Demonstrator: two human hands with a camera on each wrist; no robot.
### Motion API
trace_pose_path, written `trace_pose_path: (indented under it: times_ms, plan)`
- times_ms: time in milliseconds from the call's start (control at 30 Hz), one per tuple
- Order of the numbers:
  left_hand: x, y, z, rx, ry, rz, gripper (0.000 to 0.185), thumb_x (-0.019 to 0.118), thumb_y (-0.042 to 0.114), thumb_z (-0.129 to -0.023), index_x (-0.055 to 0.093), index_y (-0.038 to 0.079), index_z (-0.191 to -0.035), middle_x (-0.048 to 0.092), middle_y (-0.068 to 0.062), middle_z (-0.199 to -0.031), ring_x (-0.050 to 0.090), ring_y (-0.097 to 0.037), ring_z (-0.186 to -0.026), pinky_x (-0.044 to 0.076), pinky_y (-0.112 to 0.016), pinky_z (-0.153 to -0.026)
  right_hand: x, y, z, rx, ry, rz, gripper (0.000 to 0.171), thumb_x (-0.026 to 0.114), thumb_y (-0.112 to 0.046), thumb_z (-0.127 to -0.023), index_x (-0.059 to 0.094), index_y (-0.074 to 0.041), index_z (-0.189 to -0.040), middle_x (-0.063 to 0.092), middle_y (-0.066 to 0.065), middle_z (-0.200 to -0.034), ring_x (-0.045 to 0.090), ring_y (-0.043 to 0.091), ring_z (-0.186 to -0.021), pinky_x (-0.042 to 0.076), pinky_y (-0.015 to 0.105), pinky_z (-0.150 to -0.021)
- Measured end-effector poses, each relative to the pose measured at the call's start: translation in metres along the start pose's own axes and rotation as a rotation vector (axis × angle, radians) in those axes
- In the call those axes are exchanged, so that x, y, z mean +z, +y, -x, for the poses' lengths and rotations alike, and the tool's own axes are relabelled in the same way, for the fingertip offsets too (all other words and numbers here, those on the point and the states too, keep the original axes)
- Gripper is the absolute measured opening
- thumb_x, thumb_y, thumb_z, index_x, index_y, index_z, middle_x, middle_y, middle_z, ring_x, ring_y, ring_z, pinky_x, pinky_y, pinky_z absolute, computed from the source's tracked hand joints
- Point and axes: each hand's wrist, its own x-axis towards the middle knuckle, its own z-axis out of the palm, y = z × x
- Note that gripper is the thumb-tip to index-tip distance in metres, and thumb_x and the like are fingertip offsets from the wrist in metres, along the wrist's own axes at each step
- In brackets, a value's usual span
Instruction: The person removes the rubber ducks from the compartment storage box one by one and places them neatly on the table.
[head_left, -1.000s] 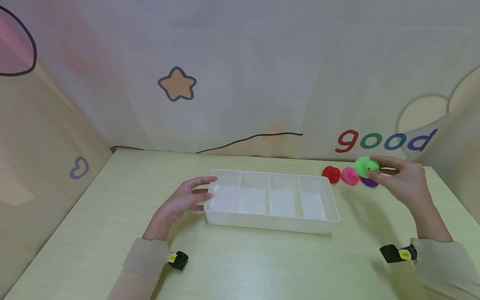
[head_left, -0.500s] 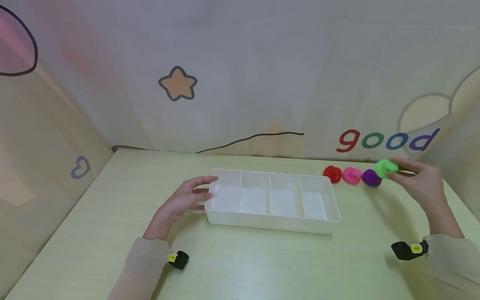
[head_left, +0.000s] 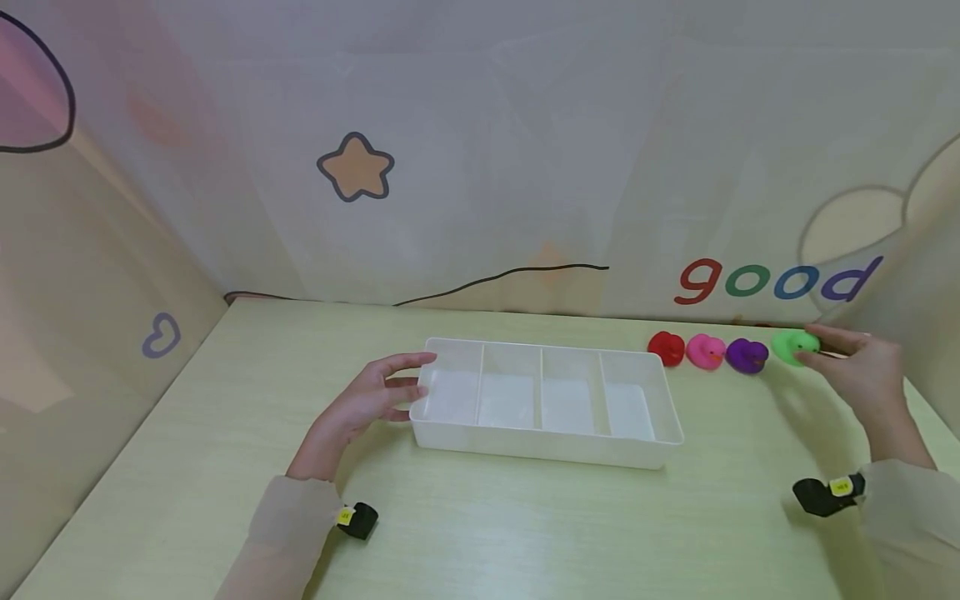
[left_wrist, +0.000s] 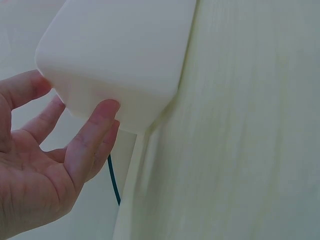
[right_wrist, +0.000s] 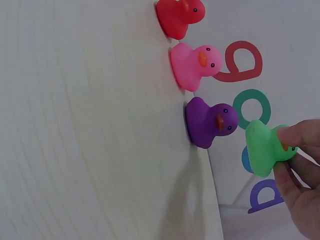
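Right hand: pinches the green duck at its fingertips.
Purple duck: just beside it.
Left hand: relaxed, touching tray end.

playroom-like booth | cartoon wall sheet | pale wooden table

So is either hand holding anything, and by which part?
The right hand pinches the green duck by its head. The left hand only touches the tray at its end.
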Motion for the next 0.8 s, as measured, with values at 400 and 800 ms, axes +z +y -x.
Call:
trace_pose_path:
  times_ms: [400,800]
  plan:
    - [0.001,0.000,0.000,0.004,-0.001,-0.004,0.050,0.060,0.007,-0.086,0.045,0.009,-0.133,0.042,-0.014,-0.133,0.044,-0.032,-0.116,0.052,-0.042,-0.076,-0.003,-0.039,0.024,0.129,-0.116,0.015,0.061,0.069,-0.032,-0.081,0.048,0.000,-0.128,0.044,-0.045,-0.069,0.042,-0.020,-0.067,0.042,0.007,-0.055]
    - [0.001,0.000,0.002,-0.001,-0.003,0.004,0.049,0.061,0.008,-0.086,0.046,0.010,-0.133,0.041,-0.014,-0.132,0.044,-0.031,-0.117,0.051,-0.042,-0.077,-0.001,-0.054,0.031,0.203,-0.154,0.083,0.057,0.063,-0.024,-0.086,0.043,0.004,-0.130,0.052,-0.033,-0.077,0.038,-0.010,-0.074,0.042,0.009,-0.058]
